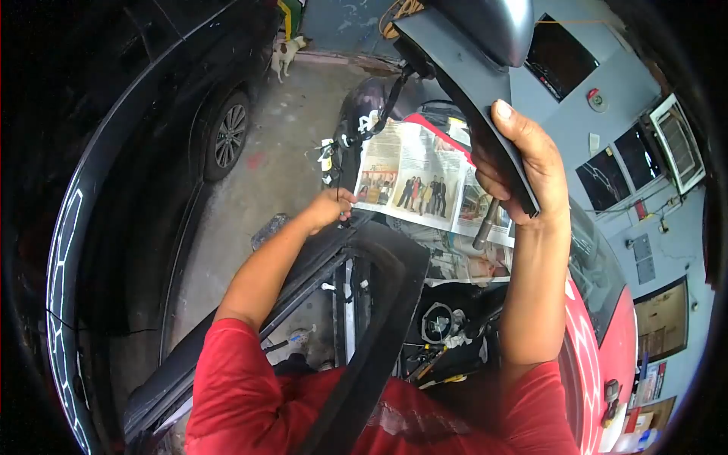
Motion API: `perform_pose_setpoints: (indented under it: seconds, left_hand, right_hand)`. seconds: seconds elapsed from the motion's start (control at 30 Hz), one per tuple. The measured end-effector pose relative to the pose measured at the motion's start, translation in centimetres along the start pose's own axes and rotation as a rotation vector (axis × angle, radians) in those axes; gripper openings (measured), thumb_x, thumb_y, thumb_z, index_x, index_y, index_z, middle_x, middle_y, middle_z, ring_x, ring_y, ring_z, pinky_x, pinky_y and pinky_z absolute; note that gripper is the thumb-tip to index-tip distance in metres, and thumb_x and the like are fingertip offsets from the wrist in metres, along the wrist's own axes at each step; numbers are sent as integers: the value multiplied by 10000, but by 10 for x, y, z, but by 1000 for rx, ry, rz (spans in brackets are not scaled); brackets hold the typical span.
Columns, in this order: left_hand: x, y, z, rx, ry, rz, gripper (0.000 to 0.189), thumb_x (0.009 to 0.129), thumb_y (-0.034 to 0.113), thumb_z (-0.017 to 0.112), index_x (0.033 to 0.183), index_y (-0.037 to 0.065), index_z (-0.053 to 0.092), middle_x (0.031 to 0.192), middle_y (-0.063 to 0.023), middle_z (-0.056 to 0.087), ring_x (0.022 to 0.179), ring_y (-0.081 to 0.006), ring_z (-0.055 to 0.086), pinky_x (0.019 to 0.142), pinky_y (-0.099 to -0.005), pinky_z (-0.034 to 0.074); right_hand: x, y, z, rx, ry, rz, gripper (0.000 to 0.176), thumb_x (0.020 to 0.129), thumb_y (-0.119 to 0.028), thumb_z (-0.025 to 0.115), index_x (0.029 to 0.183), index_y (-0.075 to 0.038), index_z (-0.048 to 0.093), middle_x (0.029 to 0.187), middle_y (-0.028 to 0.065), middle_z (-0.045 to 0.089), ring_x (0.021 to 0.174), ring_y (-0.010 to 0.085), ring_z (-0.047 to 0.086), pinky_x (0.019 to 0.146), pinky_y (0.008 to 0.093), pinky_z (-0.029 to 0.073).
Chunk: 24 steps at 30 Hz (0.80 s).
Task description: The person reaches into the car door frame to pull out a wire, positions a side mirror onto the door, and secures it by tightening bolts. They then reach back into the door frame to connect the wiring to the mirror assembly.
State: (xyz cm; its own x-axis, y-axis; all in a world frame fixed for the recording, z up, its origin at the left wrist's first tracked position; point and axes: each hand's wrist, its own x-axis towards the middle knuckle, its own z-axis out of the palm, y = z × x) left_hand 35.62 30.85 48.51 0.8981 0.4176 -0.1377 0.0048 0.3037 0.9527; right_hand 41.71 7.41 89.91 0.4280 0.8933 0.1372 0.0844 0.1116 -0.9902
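Note:
Raised on the right, my right hand (531,155) grips a car side mirror (462,83) by its dark mounting base, thumb on top. A short metal socket tool (486,226) sticks out below the curled fingers of the same hand. From the mirror hangs a black wiring cable (395,95) with white-tagged connectors. My left hand (328,210) is closed at the cable's lower end, just above the door frame; its fingertips partly hide what they pinch. The black car door frame (387,258) stands upright in front of my body.
Newspaper sheets (425,178) are spread behind the door frame. A speaker (437,322) and tools lie lower right, beside a red car (614,334). A dark car (144,152) stands left. A dog (287,54) is on the concrete floor at the back, near a person's leg (290,17).

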Motion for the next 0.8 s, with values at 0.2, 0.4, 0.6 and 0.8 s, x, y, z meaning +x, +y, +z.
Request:
perform_pose_setpoints:
  seconds: [0.2,0.4,0.6,0.8]
  left_hand:
    - [7,-9,-4,124,30,36,183,961,69,667,1136,22,695,917,-33,689,823,-156,643,783,-325,556]
    - [9,-18,-16,810,131,231,152,862,161,770,909,19,797,901,-181,792,860,-302,771,823,-429,600]
    - [-6,15,6,941,50,-19,300,838,249,803,1002,-2,789,1001,-240,790,950,-392,773,885,-485,605]
    - [33,-20,3,1193,253,-18,390,841,263,780,1093,-34,766,1149,-311,742,1081,-453,741,932,-502,597]
  right_hand:
    - [3,13,-13,-12,-42,29,396,1047,-383,688,947,-5,628,689,25,515,469,71,397,368,228,310]
    - [3,16,-12,-14,-25,34,398,1052,-387,684,963,-3,628,697,31,522,465,71,396,365,226,304]
    - [2,19,-13,1,-24,37,407,1054,-398,683,965,-4,628,700,28,519,463,68,389,364,227,298]
    - [0,21,-10,2,-6,46,394,1058,-390,676,962,-12,627,675,13,491,456,63,369,364,228,285]
